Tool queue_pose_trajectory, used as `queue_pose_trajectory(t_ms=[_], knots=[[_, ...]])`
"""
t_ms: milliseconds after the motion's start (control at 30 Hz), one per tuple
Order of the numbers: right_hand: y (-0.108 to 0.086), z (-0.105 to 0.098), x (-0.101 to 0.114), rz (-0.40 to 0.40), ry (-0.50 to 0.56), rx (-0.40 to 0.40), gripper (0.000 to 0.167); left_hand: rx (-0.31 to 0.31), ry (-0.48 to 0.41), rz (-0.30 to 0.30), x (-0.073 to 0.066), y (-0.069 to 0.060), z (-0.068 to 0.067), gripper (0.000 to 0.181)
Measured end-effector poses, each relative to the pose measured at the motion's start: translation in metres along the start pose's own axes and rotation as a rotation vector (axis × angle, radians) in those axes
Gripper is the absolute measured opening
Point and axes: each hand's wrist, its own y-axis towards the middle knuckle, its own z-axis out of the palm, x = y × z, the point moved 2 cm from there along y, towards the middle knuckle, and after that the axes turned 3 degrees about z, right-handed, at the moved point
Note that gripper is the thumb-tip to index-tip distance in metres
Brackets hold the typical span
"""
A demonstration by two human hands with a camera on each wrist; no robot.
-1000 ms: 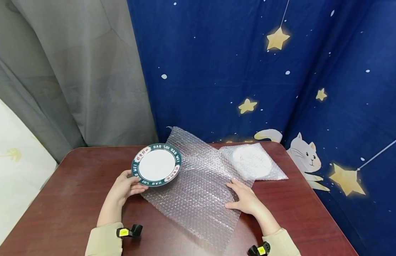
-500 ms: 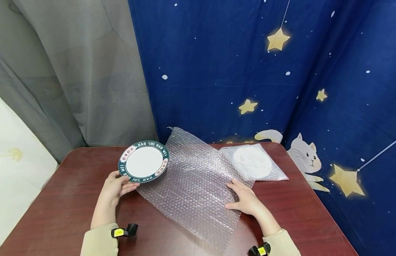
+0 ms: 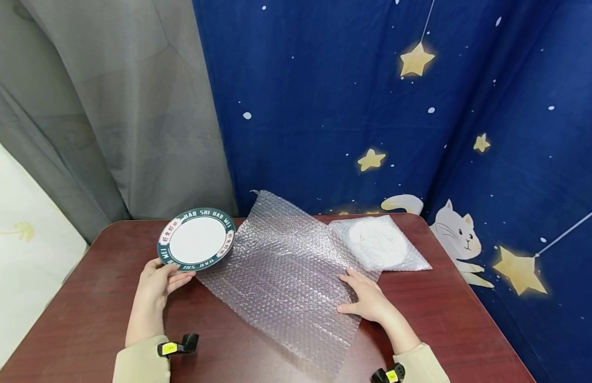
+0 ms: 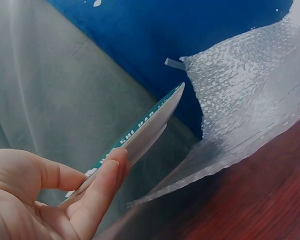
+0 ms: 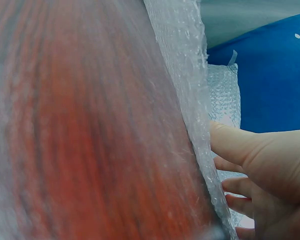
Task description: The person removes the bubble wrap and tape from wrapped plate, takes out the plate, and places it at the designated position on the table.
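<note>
In the head view my left hand (image 3: 154,284) pinches the near-left rim of a white plate (image 3: 197,240) with a dark green lettered border. The left wrist view shows the plate (image 4: 140,132) edge-on, gripped between thumb and fingers, held up off the table. A sheet of bubble wrap (image 3: 281,282) lies across the middle of the table, its left part under and beside the plate. My right hand (image 3: 365,298) rests on the sheet's right side with fingers spread. In the right wrist view, the right hand (image 5: 270,170) touches the bubble wrap (image 5: 182,65); its fingertips are partly hidden.
A flat bubble-wrapped packet (image 3: 379,242) with a round white thing inside lies at the back right, partly beside the sheet. The reddish-brown table (image 3: 109,298) ends at its back edge against grey (image 3: 133,106) and blue (image 3: 324,106) curtains.
My left hand has carried the plate leftward, away from over the bubble wrap, uncovering more of the sheet's left side. My right hand has stayed in place on the sheet.
</note>
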Motion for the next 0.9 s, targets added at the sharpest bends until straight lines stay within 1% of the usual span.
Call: queue_pose_trajectory(t_ms=[167, 333, 433, 567, 700, 900], knots=[[0.0, 0.0, 0.0, -0.003, 0.001, 0.0, 0.077, -0.028, -0.044, 0.014, -0.002, 0.0, -0.006, 0.027], [0.0, 0.0, 0.0, -0.003, 0.002, 0.001, 0.077, -0.05, -0.074, 0.025, -0.003, -0.001, -0.012, 0.024], [0.0, 0.0, 0.0, -0.003, 0.001, 0.002, 0.078, -0.048, -0.095, 0.031, -0.004, -0.002, -0.015, 0.023], [0.0, 0.001, -0.001, -0.001, 0.0, 0.002, 0.078, -0.055, -0.11, 0.052, -0.004, -0.003, -0.018, 0.021], [0.0, 0.001, -0.002, -0.001, 0.001, 0.005, 0.078, -0.091, -0.13, 0.064, -0.003, -0.003, -0.022, 0.019], [0.001, 0.001, -0.002, -0.003, -0.003, 0.002, 0.078, -0.165, -0.164, 0.043, -0.003, -0.002, -0.029, 0.02]])
